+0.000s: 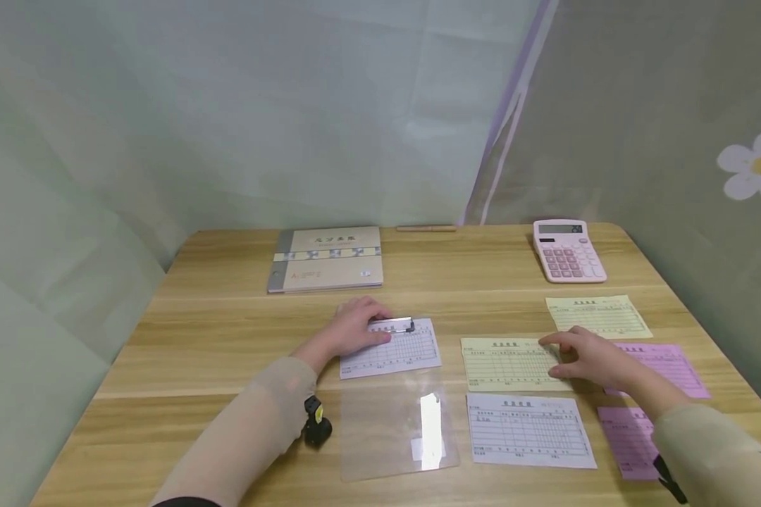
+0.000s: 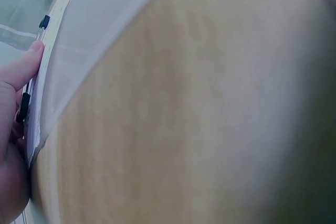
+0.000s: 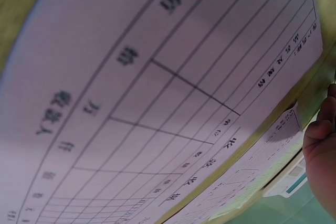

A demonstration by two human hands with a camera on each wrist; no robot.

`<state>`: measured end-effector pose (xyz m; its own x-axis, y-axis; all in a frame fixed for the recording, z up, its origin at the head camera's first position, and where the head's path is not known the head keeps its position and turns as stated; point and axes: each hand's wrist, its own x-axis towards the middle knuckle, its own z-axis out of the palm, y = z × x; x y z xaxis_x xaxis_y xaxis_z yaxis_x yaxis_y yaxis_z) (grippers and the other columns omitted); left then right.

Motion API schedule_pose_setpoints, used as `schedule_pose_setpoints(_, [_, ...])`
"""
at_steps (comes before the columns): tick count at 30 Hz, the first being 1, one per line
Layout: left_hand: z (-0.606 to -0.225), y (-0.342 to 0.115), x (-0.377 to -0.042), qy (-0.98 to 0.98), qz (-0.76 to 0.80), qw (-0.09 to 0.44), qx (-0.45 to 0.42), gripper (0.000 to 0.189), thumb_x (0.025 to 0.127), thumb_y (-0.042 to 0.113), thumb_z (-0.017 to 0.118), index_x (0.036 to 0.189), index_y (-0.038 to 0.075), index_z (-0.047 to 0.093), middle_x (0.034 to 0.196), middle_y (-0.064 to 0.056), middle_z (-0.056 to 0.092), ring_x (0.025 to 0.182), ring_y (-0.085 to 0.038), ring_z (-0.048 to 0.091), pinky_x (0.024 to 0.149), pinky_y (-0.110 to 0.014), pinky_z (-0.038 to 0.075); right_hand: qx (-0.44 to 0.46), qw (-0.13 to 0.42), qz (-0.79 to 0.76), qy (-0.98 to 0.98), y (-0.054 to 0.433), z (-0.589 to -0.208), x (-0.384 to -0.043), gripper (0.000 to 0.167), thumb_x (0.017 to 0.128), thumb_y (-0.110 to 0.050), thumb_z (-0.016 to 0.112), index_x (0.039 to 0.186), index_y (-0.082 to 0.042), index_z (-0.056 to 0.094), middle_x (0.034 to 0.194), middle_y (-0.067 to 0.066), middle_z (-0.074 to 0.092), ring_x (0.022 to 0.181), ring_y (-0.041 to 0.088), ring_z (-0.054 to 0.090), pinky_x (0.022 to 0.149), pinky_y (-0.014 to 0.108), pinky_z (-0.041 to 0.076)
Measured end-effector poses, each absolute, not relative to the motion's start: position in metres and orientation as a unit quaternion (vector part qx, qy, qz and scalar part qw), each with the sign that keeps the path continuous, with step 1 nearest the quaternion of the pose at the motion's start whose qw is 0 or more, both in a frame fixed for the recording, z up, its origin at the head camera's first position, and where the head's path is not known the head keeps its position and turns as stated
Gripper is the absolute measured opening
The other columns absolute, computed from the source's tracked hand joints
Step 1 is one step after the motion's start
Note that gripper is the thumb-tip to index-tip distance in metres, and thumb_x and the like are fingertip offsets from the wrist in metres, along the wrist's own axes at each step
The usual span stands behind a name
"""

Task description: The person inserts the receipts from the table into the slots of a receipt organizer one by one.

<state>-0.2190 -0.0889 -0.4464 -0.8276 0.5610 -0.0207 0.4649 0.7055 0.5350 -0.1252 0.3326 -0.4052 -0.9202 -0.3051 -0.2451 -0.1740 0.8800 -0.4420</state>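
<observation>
In the head view a clear clipboard (image 1: 393, 415) lies on the table, a white receipt form (image 1: 412, 352) under its metal clip. My left hand (image 1: 358, 327) grips the clip end, thumb below the clip and fingers above it; the left wrist view shows the thumb (image 2: 29, 64) by the clip. Over the right edge of a yellow receipt form (image 1: 501, 365) is my right hand (image 1: 592, 359), its thumb and index finger apart. Whether they touch the paper I cannot tell. Below that form lies another white receipt form (image 1: 529, 429).
Two pink forms, an upper one (image 1: 672, 366) and a lower one (image 1: 628, 440), lie partly under the right forearm. Another yellow form (image 1: 599, 313) is above them. Farther back are a pink calculator (image 1: 567, 252), an account book (image 1: 330, 259) and a thin wooden stick (image 1: 426, 228).
</observation>
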Motion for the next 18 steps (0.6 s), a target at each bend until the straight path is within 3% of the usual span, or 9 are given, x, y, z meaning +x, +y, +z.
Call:
schedule_pose_setpoints(7, [-0.4484, -0.0895, -0.2191, 0.919, 0.263, 0.089, 0.281, 0.039, 0.083, 0.042, 0.068, 0.116, 0.023, 0.063, 0.116, 0.006, 0.054, 0.109, -0.016, 0.045, 0.093, -0.038, 0.029, -0.127, 0.149, -0.208, 0.958, 0.3321, -0.4065, -0.1260, 0.058, 0.078, -0.038, 0.073, 0.125, -0.009, 0.057, 0.095, 0.006, 0.052, 0.084, 0.018, 0.051, 0.075, 0.041, 0.044])
schedule_pose_setpoints(18, [-0.4480, -0.0896, -0.2176, 0.918, 0.268, 0.086, 0.280, 0.038, 0.082, 0.041, 0.068, 0.116, 0.023, 0.063, 0.116, 0.005, 0.054, 0.110, -0.017, 0.044, 0.093, -0.039, 0.028, -0.143, 0.146, -0.218, 0.954, 0.3290, -0.4078, -0.1258, 0.054, 0.081, -0.037, 0.070, 0.124, -0.006, 0.057, 0.084, -0.001, 0.050, 0.074, 0.014, 0.045, 0.065, 0.031, 0.040])
